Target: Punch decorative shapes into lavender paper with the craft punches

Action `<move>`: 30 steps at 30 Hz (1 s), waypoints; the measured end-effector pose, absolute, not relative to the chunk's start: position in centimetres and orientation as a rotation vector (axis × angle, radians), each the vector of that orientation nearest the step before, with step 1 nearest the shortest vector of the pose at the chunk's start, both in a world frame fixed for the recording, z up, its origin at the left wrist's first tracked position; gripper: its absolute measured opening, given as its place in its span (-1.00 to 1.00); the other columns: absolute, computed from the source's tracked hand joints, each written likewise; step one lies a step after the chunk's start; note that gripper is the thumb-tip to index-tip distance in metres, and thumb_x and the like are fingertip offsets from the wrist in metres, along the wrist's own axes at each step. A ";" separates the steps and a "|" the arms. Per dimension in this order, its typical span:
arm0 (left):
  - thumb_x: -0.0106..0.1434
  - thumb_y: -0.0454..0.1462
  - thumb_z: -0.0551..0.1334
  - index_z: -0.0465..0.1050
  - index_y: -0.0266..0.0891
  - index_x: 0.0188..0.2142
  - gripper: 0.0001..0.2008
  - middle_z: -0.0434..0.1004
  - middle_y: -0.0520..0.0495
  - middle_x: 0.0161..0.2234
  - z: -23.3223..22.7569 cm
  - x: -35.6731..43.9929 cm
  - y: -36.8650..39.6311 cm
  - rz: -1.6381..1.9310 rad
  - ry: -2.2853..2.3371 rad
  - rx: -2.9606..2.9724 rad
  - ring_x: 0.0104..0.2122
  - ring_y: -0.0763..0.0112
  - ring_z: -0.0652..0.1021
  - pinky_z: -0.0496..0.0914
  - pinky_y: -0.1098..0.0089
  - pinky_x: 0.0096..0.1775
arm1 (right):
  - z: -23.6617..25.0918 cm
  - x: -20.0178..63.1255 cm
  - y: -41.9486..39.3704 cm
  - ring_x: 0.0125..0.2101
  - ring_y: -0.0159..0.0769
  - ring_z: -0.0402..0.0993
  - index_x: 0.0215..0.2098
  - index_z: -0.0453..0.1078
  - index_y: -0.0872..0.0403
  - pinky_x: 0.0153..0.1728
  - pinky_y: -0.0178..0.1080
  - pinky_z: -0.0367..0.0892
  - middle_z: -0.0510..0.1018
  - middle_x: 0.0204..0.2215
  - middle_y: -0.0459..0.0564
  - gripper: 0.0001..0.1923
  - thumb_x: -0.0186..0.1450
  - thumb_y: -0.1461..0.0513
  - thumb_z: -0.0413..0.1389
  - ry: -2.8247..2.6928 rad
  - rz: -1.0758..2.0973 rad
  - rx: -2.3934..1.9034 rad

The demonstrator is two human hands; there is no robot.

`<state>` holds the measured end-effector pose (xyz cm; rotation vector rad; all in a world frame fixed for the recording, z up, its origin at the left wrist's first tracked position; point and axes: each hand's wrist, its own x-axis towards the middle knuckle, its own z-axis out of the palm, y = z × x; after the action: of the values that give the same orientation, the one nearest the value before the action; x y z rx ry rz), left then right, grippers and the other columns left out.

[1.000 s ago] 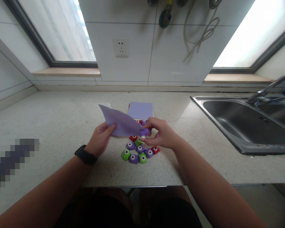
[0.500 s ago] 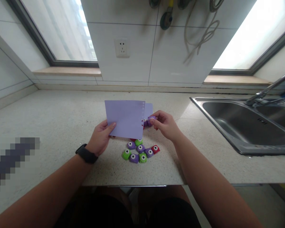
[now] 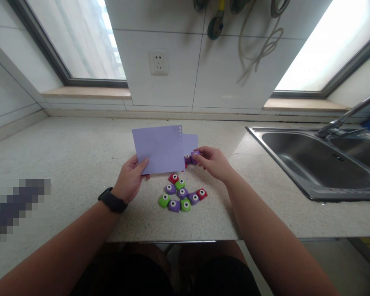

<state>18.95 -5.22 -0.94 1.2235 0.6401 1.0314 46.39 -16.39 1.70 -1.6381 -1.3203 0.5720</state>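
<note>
My left hand [image 3: 131,176] pinches a purple sheet of paper [image 3: 158,150] by its lower left corner, thumb on top. Small punched holes run down from the sheet's upper right corner. To the right of the paper, the fingers of my right hand [image 3: 214,162] close around a purple craft punch [image 3: 195,156]. Beside that lies another purple punch [image 3: 187,159], with a bit of red showing below it, partly hidden by the sheet. Nearer me several punches sit in a cluster, among them a red punch [image 3: 174,178], a green punch [image 3: 164,200] and a purple punch [image 3: 174,205].
Behind the held sheet, a second purple paper [image 3: 191,141] is partly covered. On the right, a steel sink [image 3: 299,164] with a faucet [image 3: 333,127] is set into the speckled countertop [image 3: 80,164]. A socket [image 3: 158,62] and a hanging cord [image 3: 265,51] are on the tiled wall.
The paper has moved left and slightly up with my left hand, tilting a little and uncovering a red punch. My right hand and its punch have shifted slightly left and lower.
</note>
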 end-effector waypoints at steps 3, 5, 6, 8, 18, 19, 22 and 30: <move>0.24 -0.16 0.43 0.58 -0.21 -0.06 -0.70 0.57 -0.03 -0.20 -1.0 18.9 -5.2 1.038 0.638 1.227 -0.45 0.53 0.45 0.38 0.53 -0.58 | 1.5 46.5 -16.3 -0.45 -0.30 0.52 0.02 0.51 0.07 -0.46 -0.24 0.43 0.64 -0.36 0.03 -0.58 0.33 -0.02 0.24 -1.285 0.594 -1.641; 0.24 -0.17 0.43 0.57 -0.21 -0.06 -0.70 0.57 -0.03 -0.18 -1.1 18.9 -5.1 1.042 0.640 1.227 -0.45 0.53 0.45 0.38 0.54 -0.57 | 1.6 46.6 -16.3 -0.48 -0.30 0.53 0.00 0.47 0.08 -0.47 -0.24 0.46 0.62 -0.42 -0.01 -0.60 0.33 0.00 0.24 -1.257 0.625 -1.636; 0.24 -0.17 0.43 0.57 -0.21 -0.05 -0.69 0.57 -0.03 -0.18 -1.1 18.9 -5.1 1.042 0.640 1.226 -0.45 0.53 0.45 0.38 0.54 -0.57 | 1.8 46.5 -16.4 -0.48 -0.29 0.54 -0.04 0.46 0.08 -0.48 -0.24 0.47 0.62 -0.44 -0.01 -0.64 0.33 0.01 0.24 -1.249 0.648 -1.640; 0.24 -0.17 0.43 0.57 -0.21 -0.06 -0.70 0.57 -0.03 -0.19 -1.1 18.8 -5.0 1.043 0.644 1.218 -0.45 0.53 0.45 0.38 0.54 -0.58 | 2.1 46.4 -16.6 -0.47 -0.27 0.57 -0.15 0.45 0.08 -0.48 -0.25 0.49 0.63 -0.43 0.02 -0.71 0.35 0.03 0.23 -1.239 0.695 -1.662; 0.21 -0.19 0.44 0.57 -0.23 -0.07 -0.69 0.58 -0.04 -0.17 -0.9 18.8 -4.7 1.049 0.671 1.103 -0.45 0.50 0.48 0.39 0.53 -0.58 | 3.7 46.6 -17.3 -0.48 -0.30 0.48 -0.47 0.46 0.06 -0.39 -0.21 0.27 0.61 -0.48 0.02 -0.53 0.50 0.05 -0.06 -1.728 0.350 -2.033; 0.21 -0.20 0.44 0.57 -0.23 -0.07 -0.68 0.58 -0.04 -0.17 -0.8 18.8 -4.7 1.050 0.670 1.093 -0.44 0.50 0.48 0.39 0.53 -0.58 | 3.7 46.7 -17.3 -0.46 -0.28 0.46 -0.47 0.46 0.05 -0.38 -0.21 0.23 0.61 -0.48 0.02 -0.53 0.50 0.06 -0.05 -1.785 0.290 -2.072; 0.19 -0.21 0.45 0.57 -0.22 -0.08 -0.69 0.58 -0.03 -0.16 -0.7 18.7 -4.7 1.058 0.673 1.070 -0.43 0.50 0.49 0.39 0.53 -0.58 | 3.8 47.0 -17.3 -0.42 -0.26 0.44 -0.39 0.51 0.03 -0.37 -0.21 0.17 0.63 -0.40 0.03 -0.57 0.50 0.05 -0.06 -1.877 0.273 -2.120; 0.17 -0.20 0.46 0.57 -0.21 -0.09 -0.68 0.59 -0.02 -0.17 -0.6 18.8 -4.8 1.054 0.684 1.062 -0.46 0.53 0.49 0.37 0.53 -0.56 | 3.2 47.7 -17.3 -0.30 -0.16 0.51 -0.24 0.61 -0.05 -0.31 -0.18 0.21 0.69 -0.27 0.04 -0.61 0.50 0.02 -0.01 -1.916 0.282 -2.018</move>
<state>18.78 -4.78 -0.58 1.0623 0.6842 1.0536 47.69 -17.35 3.16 -2.0182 -1.9161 0.2822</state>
